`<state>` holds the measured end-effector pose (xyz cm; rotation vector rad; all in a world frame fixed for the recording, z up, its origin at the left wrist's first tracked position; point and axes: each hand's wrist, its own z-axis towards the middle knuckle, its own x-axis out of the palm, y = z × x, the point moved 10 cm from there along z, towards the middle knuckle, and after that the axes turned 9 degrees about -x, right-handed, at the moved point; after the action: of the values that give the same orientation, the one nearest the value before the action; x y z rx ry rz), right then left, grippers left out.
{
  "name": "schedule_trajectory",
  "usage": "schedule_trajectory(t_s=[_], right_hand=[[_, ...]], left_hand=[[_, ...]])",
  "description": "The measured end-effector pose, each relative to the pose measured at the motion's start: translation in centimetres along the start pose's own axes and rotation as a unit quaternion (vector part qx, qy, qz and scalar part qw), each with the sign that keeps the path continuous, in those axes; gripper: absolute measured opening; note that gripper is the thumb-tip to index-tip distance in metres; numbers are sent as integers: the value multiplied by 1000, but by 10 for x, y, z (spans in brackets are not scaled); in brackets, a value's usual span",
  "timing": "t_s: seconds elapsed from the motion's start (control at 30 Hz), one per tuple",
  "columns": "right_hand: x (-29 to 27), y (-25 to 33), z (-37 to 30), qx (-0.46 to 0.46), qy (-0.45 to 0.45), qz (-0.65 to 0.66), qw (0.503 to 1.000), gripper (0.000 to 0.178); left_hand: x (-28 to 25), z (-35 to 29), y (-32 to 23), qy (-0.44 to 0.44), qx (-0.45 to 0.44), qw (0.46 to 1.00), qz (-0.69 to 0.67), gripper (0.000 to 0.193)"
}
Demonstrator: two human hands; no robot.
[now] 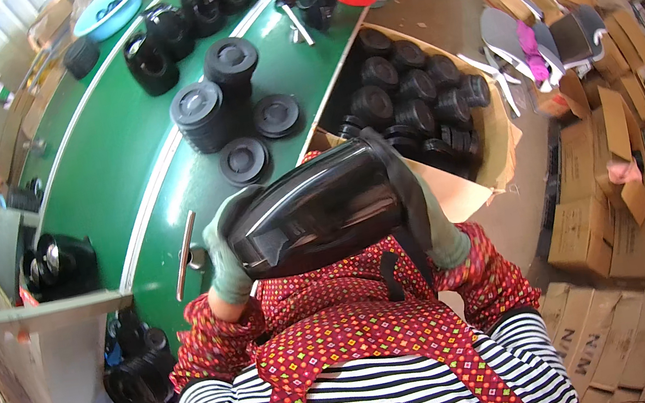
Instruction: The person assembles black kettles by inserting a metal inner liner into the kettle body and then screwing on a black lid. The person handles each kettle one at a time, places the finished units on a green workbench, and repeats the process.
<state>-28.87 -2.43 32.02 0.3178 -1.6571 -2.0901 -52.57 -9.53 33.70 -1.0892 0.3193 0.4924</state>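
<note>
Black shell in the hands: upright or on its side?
On its side: the glossy black shell stretches lengthwise across the view, one end at the left hand, the other at the right hand.

2 gloved hands (225, 257) face each other, apart, gripping, on sleeved forearms (213, 341).

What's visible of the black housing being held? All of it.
The black housing is a glossy, plastic-looking body, broader toward its right end, with bright reflections and an angular detail low near its left end. It lies sideways before the patterned apron, held at opposite ends by the gloved left hand and right hand. Any openings there are hidden.
</note>
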Motion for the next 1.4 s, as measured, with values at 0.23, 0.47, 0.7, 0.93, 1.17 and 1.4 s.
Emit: schedule_trajectory(t_s=[0.23, 0.47, 0.7, 0.93, 1.17, 1.4], right_hand=[[10, 0, 6, 11, 117, 82, 990, 101], [23, 31, 1, -110, 76, -3, 991, 100], [16, 30, 2, 6, 41, 71, 997, 84], [27, 85, 0, -218, 126, -203, 946, 96], [25, 93, -2, -284, 148, -226, 920, 97], [-7, -20, -15, 157, -53, 202, 965, 58]], left_hand=[[0, -35, 94, 20, -171, 974, -149, 60], [34, -41, 101, 113, -141, 969, -168, 62], [6, -20, 55, 3, -157, 966, -206, 83], [72, -68, 117, 163, -111, 956, -219, 67], [82, -38, 68, 252, -193, 917, -241, 73], [-11, 13, -17, 30, 6, 1000, -8, 57]])
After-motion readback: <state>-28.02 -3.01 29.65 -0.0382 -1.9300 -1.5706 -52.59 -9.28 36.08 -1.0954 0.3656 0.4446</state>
